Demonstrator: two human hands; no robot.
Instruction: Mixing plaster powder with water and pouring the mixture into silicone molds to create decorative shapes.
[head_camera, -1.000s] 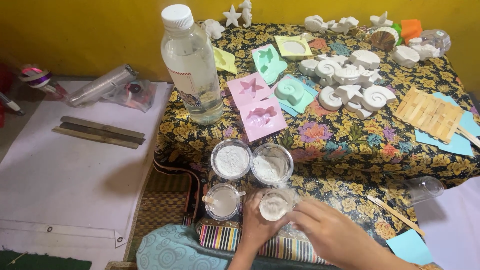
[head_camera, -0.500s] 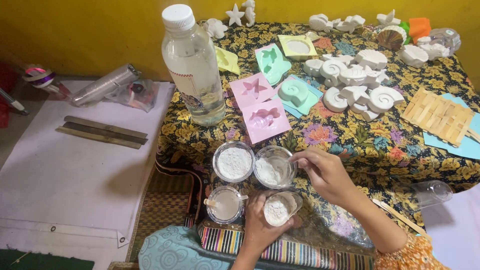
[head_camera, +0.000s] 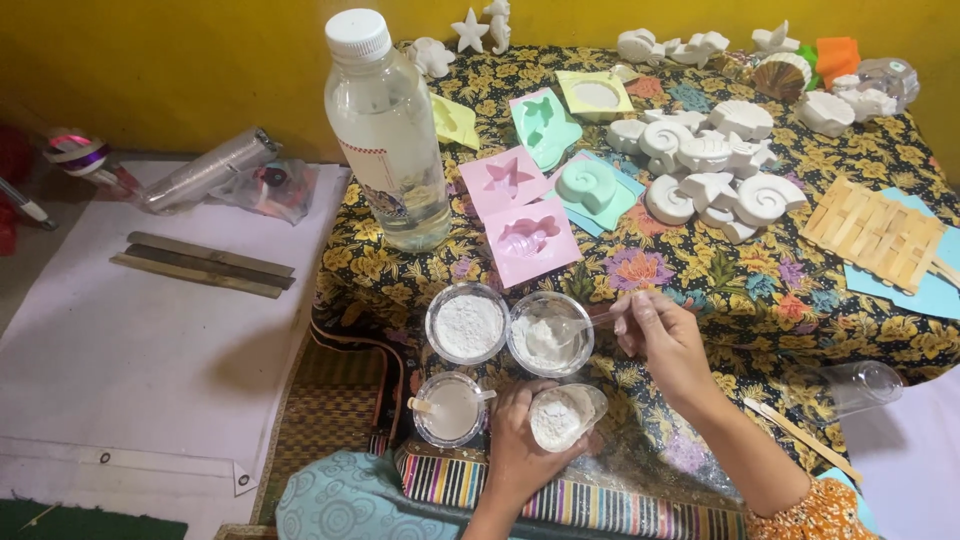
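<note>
We look steeply down from one head-worn camera, facing forward over the cloth-covered surface (head_camera: 760, 290) toward the yellow wall (head_camera: 200, 60). We sit close, the near edge just below, and no second view overlaps.

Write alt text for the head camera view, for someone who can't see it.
The left hand holds a small cup of white powder while the right hand dips a spoon into a powder bowl. Moulds, plaster shells and a water bottle lie beyond on floral cloth.
</note>
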